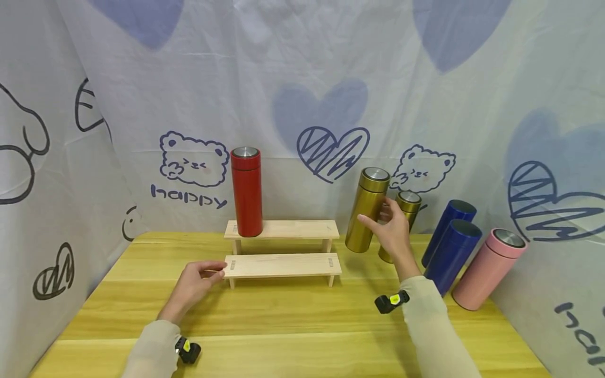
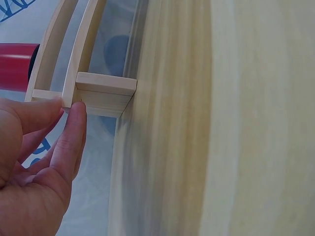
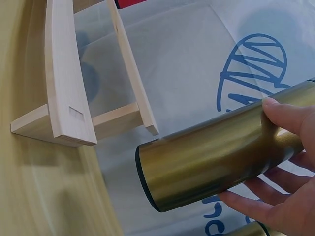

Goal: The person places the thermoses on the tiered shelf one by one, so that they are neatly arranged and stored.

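My right hand grips a gold thermos bottle, thumb on one side and fingers on the other. The bottle leans slightly, and its base is off the table in the right wrist view. At the left end of a two-step wooden rack, my left hand pinches the lower step's edge between thumb and fingers. A red thermos bottle stands upright on the left part of the upper step. Partly hidden behind my right hand is a second gold thermos bottle.
On the right of the wooden table stand two blue bottles and a pink thermos bottle. A printed white cloth hangs behind the table and along its sides.
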Available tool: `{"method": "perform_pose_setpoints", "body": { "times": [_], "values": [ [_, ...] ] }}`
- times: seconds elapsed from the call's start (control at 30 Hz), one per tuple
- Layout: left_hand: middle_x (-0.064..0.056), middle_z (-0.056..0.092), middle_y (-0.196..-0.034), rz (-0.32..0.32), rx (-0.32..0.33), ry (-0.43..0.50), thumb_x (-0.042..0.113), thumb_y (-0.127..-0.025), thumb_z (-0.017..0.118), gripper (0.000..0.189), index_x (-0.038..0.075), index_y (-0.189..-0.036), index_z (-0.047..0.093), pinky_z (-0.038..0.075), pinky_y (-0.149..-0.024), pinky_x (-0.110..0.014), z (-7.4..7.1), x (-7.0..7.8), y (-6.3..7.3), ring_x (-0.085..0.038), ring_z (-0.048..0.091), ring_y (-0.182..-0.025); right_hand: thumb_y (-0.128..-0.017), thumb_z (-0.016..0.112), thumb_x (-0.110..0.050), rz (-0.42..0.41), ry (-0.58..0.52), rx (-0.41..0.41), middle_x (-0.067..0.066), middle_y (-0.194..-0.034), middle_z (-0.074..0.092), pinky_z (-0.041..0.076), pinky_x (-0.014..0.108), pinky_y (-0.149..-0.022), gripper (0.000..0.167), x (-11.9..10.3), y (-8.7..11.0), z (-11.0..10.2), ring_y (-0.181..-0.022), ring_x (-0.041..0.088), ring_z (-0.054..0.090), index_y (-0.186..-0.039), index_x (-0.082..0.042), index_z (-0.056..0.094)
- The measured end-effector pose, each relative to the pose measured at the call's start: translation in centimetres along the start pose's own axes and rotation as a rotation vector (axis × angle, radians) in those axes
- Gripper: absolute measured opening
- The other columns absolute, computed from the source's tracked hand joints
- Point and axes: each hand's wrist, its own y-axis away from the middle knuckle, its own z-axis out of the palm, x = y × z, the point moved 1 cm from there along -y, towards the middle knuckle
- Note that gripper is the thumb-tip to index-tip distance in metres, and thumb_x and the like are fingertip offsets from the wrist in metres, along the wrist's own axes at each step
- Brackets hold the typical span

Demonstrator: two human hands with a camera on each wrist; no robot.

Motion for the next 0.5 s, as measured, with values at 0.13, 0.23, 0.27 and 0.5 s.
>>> {"method": "perform_pose_setpoints", "body": {
  "times": [0.13,0.23,0.27,0.5],
  "values": [
    [-0.021,0.071,-0.129,0.009,0.003,0.003,0.01,-0.1,0.066,0.028,0.002,-0.126,0.073,0.053,-0.079,-0.021,0.0,-0.1,0.0,-0.031,0.07,-0.111,-0.089,0.082,-0.035,-0.012,0.004,-0.004,0.022,-0.153,0.051,0.045,0.057,-0.113,0.083,-0.5,-0.1,0.0,-0.136,0.042,0.054,-0.156,-0.011,0.04],
    [-0.02,0.071,-0.129,0.001,0.004,0.0,0.011,-0.1,0.066,0.028,0.003,-0.126,0.073,0.053,-0.079,-0.021,0.0,-0.1,0.0,-0.031,0.07,-0.112,-0.089,0.081,-0.036,-0.02,0.009,-0.005,0.021,-0.153,0.051,0.045,0.057,-0.113,0.083,-0.9,-0.3,-0.1,-0.136,0.042,0.054,-0.157,-0.012,0.039],
    [-0.02,0.071,-0.13,0.0,0.002,-0.001,0.011,-0.1,0.066,0.028,0.003,-0.127,0.072,0.053,-0.08,-0.021,0.0,-0.1,0.0,-0.031,0.07,-0.112,-0.089,0.081,-0.037,-0.024,0.011,-0.007,0.021,-0.153,0.051,0.046,0.057,-0.112,0.083,-1.0,-0.3,-0.1,-0.135,0.042,0.054,-0.157,-0.011,0.039],
    [-0.02,0.071,-0.131,-0.004,0.001,-0.002,0.01,-0.101,0.066,0.028,0.004,-0.127,0.072,0.053,-0.08,-0.021,0.1,-0.2,-0.1,-0.031,0.069,-0.114,-0.089,0.081,-0.039,-0.004,0.009,-0.016,0.019,-0.155,0.05,0.045,0.056,-0.113,0.084,-2.4,-0.6,-0.3,-0.136,0.039,0.054,-0.158,-0.016,0.038]
  ]
}}
